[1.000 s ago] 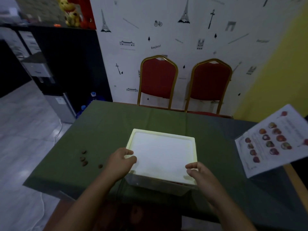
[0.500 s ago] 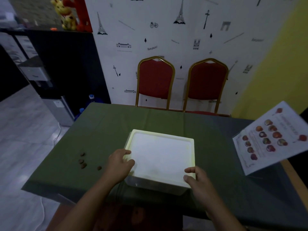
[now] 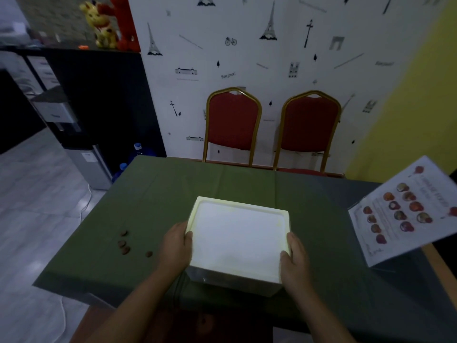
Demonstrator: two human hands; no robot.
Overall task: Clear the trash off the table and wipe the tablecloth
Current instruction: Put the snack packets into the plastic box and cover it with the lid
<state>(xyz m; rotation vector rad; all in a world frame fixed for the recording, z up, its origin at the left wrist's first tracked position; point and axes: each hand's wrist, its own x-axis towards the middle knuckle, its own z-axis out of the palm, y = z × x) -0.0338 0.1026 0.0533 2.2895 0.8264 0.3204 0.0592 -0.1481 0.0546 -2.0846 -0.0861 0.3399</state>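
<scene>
Gripping the white box (image 3: 237, 240) on the tablecloth (image 3: 173, 191), left hand (image 3: 174, 246) clasps its left side, right hand (image 3: 294, 262) its right; brown scraps (image 3: 125, 243) lie left of the box.

Beyond the grip, 2 red chairs (image 3: 270, 125) with gold frames stand side by side against a white wall (image 3: 247, 58) printed with small Eiffel towers. Far right of the grip, a laminated menu (image 3: 405, 211) with food photos leans tilted. Far up and left, a yellow plush toy (image 3: 102, 28) sits on a dark cabinet (image 3: 99, 95), with a water dispenser (image 3: 81, 149) below it.
</scene>
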